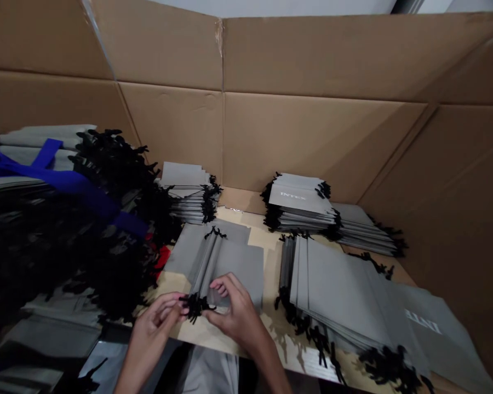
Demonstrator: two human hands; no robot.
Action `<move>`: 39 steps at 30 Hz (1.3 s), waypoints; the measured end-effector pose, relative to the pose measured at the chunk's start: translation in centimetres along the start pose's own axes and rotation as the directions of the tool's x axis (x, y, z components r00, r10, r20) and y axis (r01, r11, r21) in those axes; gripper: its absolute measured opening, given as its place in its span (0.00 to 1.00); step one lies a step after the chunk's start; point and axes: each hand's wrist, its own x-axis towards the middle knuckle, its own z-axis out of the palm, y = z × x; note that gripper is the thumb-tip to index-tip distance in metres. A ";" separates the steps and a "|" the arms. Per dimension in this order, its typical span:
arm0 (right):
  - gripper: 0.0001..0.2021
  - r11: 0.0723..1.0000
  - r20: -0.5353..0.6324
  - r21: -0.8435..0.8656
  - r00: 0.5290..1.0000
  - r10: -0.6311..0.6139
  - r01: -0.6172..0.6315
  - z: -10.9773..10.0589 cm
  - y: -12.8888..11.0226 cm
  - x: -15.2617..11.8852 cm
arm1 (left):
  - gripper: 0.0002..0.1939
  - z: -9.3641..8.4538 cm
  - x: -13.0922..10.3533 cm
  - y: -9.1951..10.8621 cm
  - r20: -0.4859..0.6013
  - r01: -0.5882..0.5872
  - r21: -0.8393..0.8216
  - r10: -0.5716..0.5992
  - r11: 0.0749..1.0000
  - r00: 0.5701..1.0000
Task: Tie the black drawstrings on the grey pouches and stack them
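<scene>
A narrow bundle of grey pouches (206, 264) with black knotted cords at both ends lies on flat grey pouches (242, 268) near the middle of the pale table (285, 334). At its near end, my left hand (163, 319) has its thumb and fingers closed together by the black cords (195, 306); whether a cord is pinched there is too small to make out. On the right side of the same cords is my right hand (235, 309), thumb and fingers apart, with the thumb close to the cords and the index finger near the bundle's edge.
Stacks of corded grey pouches stand at the back (184, 191) and right (337, 284). A large pile of pouches with a blue strap (76, 183) rises on the left. Cardboard walls (271, 137) enclose the table's back and right side.
</scene>
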 end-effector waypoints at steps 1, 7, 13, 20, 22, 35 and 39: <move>0.25 1.000 -0.017 -0.012 1.000 -0.002 0.002 0.2 0.1 0.0 | 0.23 0.0 -0.1 0.2 0.023 -0.011 -0.005 0.011 1.000 1.000; 0.16 0.999 -0.044 -0.015 0.998 -0.045 0.044 0.4 -0.3 0.0 | 0.20 1.0 -1.1 0.5 0.067 -0.147 0.157 0.137 0.977 0.988; 0.10 0.998 -0.053 0.055 0.998 0.019 -0.016 -0.1 -0.9 0.3 | 0.22 1.1 -0.3 -0.2 0.018 -0.024 0.090 0.022 0.996 1.000; 0.07 0.993 -0.051 0.102 0.996 0.073 -0.067 -0.3 -0.7 0.5 | 0.28 0.8 0.2 -0.4 0.010 0.062 0.004 -0.062 0.998 0.998; 0.07 0.991 -0.044 0.110 0.996 0.075 -0.070 -0.5 -0.7 0.5 | 0.29 0.9 0.0 -0.5 -0.002 0.059 0.006 -0.059 0.998 0.998; 0.07 0.995 0.004 0.098 1.000 0.002 -0.002 -1.0 -1.5 0.4 | 0.20 2.4 -3.8 1.3 -0.083 -0.223 0.501 0.303 0.836 0.949; 0.08 0.994 0.033 0.107 0.999 -0.028 0.025 -1.3 -1.7 0.6 | 0.17 2.3 -3.3 1.1 -0.064 -0.208 0.455 0.265 0.866 0.962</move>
